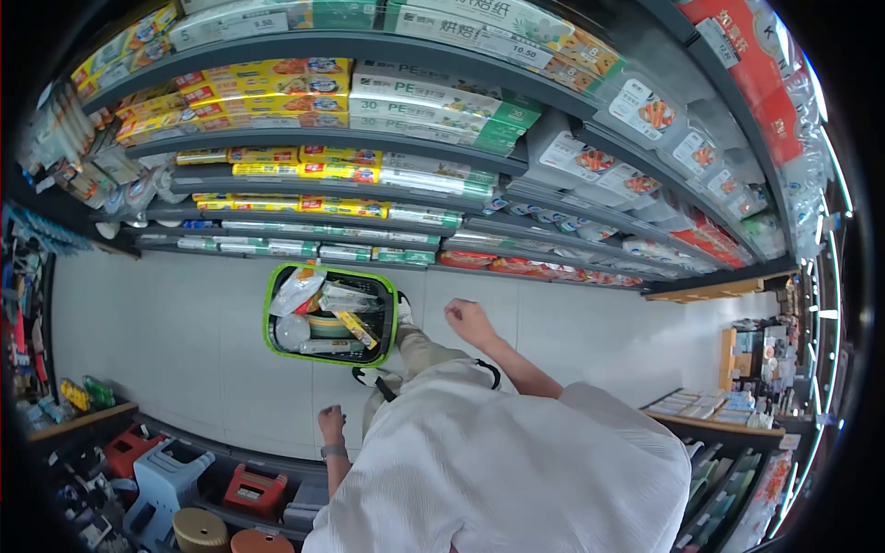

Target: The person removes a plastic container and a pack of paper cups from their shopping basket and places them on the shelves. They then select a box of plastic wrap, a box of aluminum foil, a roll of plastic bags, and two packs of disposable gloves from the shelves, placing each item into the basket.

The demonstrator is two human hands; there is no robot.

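The shelving [433, 175] is being seen from above as a tall grey metal rack running across the upper part of the view, its tiers stacked with long flat cartons of cling film and foil in yellow, green and white, and with clear plastic food containers towards the right. Printed price tags are being carried on its top edge.

The floor [166, 341] is being shown as pale, smooth tile, and the shopping basket [330, 314] is standing on it just in front of the lowest tier. The basket is a rounded rectangle of black mesh plastic with a bright green rim, its long axis lying roughly across the aisle. It is being filled with soft bagged goods, a round bowl-like item and a slim yellow box.

The right hand [468, 320] is being held out just right of the basket, near its right-hand rim but apart from it; its fingers are being curled loosely inward and nothing is being pinched. It is the nearer hand.

The left hand [331, 424] is hanging lower, below the basket and further off, a wristband being worn on it. Whether its fingers are spread or closed cannot be told.
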